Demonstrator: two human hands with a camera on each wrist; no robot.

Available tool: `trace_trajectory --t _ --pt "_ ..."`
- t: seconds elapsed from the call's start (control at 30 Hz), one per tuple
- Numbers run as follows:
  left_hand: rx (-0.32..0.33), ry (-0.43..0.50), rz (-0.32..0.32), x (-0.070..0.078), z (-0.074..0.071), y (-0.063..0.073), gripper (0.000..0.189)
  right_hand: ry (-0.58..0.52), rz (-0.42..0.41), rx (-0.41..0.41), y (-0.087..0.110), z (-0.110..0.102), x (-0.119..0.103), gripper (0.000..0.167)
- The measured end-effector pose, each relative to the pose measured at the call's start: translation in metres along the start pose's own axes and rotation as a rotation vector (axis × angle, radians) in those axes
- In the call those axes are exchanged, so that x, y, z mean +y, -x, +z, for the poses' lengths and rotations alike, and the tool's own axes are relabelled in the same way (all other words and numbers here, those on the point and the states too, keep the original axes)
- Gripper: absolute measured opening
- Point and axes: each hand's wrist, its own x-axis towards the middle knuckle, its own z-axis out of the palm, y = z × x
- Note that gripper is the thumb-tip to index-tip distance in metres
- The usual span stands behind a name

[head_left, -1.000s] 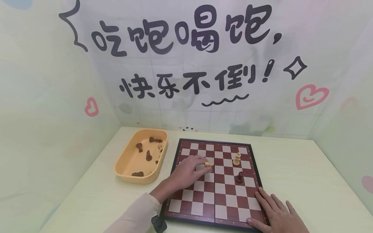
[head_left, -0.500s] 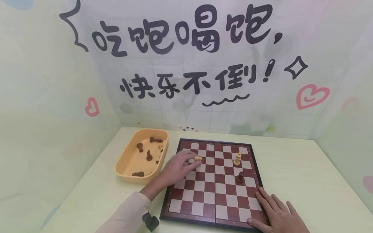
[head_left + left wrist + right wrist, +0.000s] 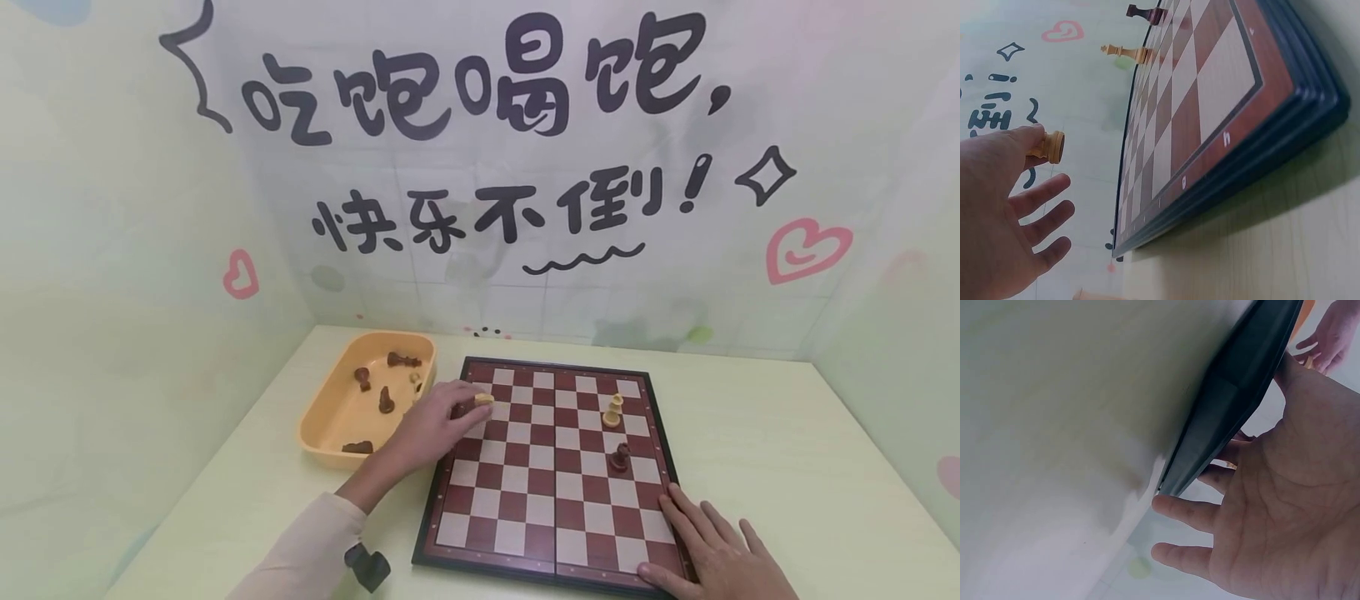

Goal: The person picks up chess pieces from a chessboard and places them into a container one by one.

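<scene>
Currently, the left hand [image 3: 433, 425] pinches a pale chess piece [image 3: 1054, 147], apparently above the chessboard [image 3: 517, 506], whose edge the right hand [image 3: 720, 552] touches, fingers spread.

I face a pale backdrop [image 3: 457, 158] with black Chinese characters [image 3: 537, 83], a four-pointed star [image 3: 765, 176] beside their right end and a pink heart [image 3: 810, 252] below it; before me lies a wood-grain tabletop [image 3: 757, 433].

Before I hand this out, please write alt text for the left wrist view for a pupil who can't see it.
A left hand pinches a pale chess piece, its base showing. On the chessboard alongside stand a pale king and a dark chess piece.
</scene>
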Motion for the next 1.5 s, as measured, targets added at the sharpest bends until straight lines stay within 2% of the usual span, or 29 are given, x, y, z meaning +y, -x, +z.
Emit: trace_trajectory --t 0.2,0.43,0.7,0.9,1.2,1.5 --pt "0.003 -0.003 -0.042 -0.012 -0.008 0.004 0.038 0.006 -0.001 0.020 0.001 0.001 0.001 0.099" --pt "0.039 0.014 -0.091 -0.023 -0.020 0.009 0.044 0.003 -0.006 0.033 0.001 0.002 0.001 0.098" --pt "0.061 -0.014 -0.129 -0.037 -0.031 0.014 0.052 0.006 -0.008 0.031 0.000 0.001 0.001 0.098" --pt "0.078 -0.005 -0.125 -0.049 -0.039 0.016 0.049 -0.003 -0.006 0.019 0.001 0.001 0.001 0.098" --pt "0.101 -0.016 -0.106 -0.058 -0.050 0.019 0.045 0.021 -0.030 0.112 0.002 0.006 0.003 0.097" --pt "0.110 -0.029 -0.104 -0.073 -0.056 0.024 0.034 0.014 -0.032 0.117 0.002 0.008 0.004 0.097"
